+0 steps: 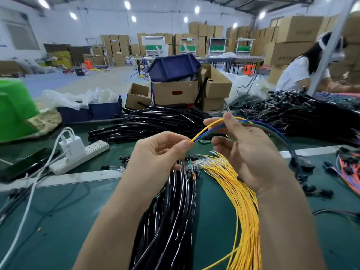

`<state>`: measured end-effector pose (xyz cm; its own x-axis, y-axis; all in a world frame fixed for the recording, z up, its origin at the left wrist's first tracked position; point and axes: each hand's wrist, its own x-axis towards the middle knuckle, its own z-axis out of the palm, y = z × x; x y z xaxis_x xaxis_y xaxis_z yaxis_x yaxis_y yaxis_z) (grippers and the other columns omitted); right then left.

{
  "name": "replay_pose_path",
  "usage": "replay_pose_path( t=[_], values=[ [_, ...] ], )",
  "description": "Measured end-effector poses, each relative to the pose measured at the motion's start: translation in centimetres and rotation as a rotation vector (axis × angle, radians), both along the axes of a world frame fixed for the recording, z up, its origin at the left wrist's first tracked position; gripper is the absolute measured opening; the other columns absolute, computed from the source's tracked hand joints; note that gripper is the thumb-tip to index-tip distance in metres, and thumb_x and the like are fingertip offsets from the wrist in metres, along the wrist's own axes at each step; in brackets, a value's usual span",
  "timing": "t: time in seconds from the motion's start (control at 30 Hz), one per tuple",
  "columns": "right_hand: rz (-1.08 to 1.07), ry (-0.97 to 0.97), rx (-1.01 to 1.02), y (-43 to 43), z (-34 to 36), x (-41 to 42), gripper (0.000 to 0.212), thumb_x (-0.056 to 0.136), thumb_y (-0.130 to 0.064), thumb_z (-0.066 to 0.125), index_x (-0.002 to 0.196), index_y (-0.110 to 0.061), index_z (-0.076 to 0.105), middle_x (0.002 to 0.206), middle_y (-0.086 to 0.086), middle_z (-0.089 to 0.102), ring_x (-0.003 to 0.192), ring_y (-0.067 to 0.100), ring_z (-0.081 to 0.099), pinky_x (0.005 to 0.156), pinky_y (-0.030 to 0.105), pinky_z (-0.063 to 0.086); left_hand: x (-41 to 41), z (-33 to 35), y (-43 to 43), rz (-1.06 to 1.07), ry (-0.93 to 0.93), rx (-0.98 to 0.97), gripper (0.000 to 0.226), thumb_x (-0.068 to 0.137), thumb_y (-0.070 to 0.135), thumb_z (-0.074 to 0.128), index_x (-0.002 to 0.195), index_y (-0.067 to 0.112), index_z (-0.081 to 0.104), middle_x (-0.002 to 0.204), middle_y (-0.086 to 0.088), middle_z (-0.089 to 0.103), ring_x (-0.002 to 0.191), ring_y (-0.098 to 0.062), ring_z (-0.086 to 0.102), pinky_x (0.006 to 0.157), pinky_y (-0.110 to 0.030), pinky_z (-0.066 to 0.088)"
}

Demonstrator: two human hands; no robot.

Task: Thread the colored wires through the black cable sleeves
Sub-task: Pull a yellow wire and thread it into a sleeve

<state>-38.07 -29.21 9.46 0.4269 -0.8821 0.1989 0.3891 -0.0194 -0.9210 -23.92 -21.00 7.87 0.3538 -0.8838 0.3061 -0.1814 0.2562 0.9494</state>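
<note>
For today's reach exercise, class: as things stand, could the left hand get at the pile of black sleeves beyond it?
Probably yes, but not freely: nothing stands between the left hand and the black sleeves, yet its grip is taken up pinching the colored wires.

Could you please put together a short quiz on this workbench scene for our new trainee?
1. True or false: the left hand pinches the ends of the held wires.
2. The right hand grips the same wires farther along. Which colours are they? A) yellow, blue, green B) red, white, black C) orange, purple, grey
3. Fill in: the white power strip lies on the table to the ___ of the left hand.
Key: 1 true; 2 A; 3 left.
</note>
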Motion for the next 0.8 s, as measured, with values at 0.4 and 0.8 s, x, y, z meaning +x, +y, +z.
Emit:
replay_pose_path(
  t=[0.4, 0.8],
  values=[
    [-0.060, -0.167, 0.078, 0.3, 0.3, 0.0, 0.023, 0.094, -0.017, 0.051, 0.085, -0.003, 0.067, 0.065, 0.004, 0.067, 0.055, 0.011, 0.065, 0.054, 0.018, 0.054, -0.4, 0.4, 0.3, 0.008, 0.121, 0.005, 0.010, 0.088, 0.011, 0.062, 0.082, 0.012, 0.070, 0.078, -0.009, 0.073, 0.059, -0.012, 0.067, 0.055, -0.020, 0.054],
    [0.149, -0.167, 0.089, 0.5, 0.2, 0.0, 0.016, 0.073, -0.018, 0.060, 0.066, -0.011, 0.072, 0.073, 0.006, 0.071, 0.060, 0.014, 0.068, 0.054, 0.017, 0.054, -1.1, 0.7, 0.2, -0.013, 0.286, -0.081, 0.015, 0.072, 0.015, 0.066, 0.082, 0.006, 0.073, 0.073, -0.011, 0.074, 0.067, -0.015, 0.072, 0.059, -0.013, 0.053]
  ],
)
